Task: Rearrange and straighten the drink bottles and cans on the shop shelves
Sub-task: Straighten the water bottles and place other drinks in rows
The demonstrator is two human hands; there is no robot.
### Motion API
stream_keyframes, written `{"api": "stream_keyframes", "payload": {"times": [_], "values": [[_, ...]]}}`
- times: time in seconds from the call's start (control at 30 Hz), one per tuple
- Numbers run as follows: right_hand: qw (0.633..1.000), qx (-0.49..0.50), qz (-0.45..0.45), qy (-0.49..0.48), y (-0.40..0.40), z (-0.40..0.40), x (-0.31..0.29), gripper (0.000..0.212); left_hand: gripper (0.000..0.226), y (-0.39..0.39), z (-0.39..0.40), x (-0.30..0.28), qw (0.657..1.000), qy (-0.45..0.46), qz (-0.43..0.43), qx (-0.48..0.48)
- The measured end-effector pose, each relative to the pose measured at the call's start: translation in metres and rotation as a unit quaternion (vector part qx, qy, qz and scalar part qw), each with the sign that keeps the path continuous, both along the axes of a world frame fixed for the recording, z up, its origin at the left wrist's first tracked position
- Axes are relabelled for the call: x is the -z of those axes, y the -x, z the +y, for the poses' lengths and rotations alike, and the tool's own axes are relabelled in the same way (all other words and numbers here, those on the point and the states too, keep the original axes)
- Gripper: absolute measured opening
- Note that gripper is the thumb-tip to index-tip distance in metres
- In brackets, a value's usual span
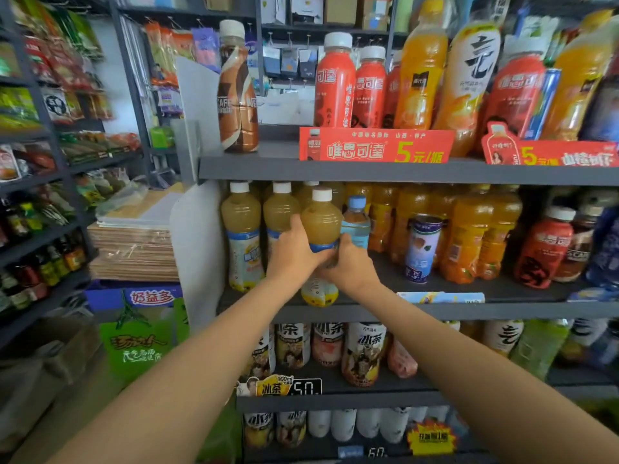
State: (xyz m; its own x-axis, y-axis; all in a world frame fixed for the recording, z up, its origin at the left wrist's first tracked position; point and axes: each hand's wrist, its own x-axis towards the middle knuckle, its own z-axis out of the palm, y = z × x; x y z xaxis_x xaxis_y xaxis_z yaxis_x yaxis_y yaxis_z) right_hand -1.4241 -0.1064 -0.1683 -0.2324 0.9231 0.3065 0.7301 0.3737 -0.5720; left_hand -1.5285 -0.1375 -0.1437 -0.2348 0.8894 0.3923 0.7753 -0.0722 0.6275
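A cloudy yellow juice bottle with a white cap stands at the front of the middle shelf. My left hand grips its left side and my right hand grips its lower right side, covering the label. Two matching juice bottles stand to its left. A small clear water bottle with a blue cap stands just behind my right hand. A blue and white can stands further right among orange drink bottles.
The top shelf carries a brown coffee bottle, red bottles and orange bottles behind red price signs. Iced tea bottles fill the lower shelf. Snack racks stand at the left, with stacked boards and a green carton.
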Motion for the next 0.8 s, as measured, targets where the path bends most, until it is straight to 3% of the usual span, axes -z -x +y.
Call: {"api": "stream_keyframes", "payload": {"times": [0.13,0.23,0.37,0.53,0.8], "values": [[0.999,0.044,0.032,-0.002,0.015,0.006,0.006,0.058,0.050,0.010,0.004,-0.003,0.998,0.025,0.060,0.000],[0.996,0.073,0.056,0.001,0.026,0.005,0.010,0.061,0.026,0.017,-0.001,-0.001,0.994,-0.011,0.109,-0.025],[0.994,0.077,0.074,0.015,0.026,0.005,0.013,0.063,0.022,0.025,-0.001,0.012,0.992,0.028,0.125,0.017],[0.992,0.089,0.087,0.031,0.027,0.006,0.016,0.058,0.027,0.025,-0.001,0.019,0.983,0.083,0.157,0.039],[0.988,0.125,0.091,0.022,0.036,-0.001,0.017,0.043,0.062,0.031,-0.008,0.032,0.951,0.168,0.253,0.061]]}}
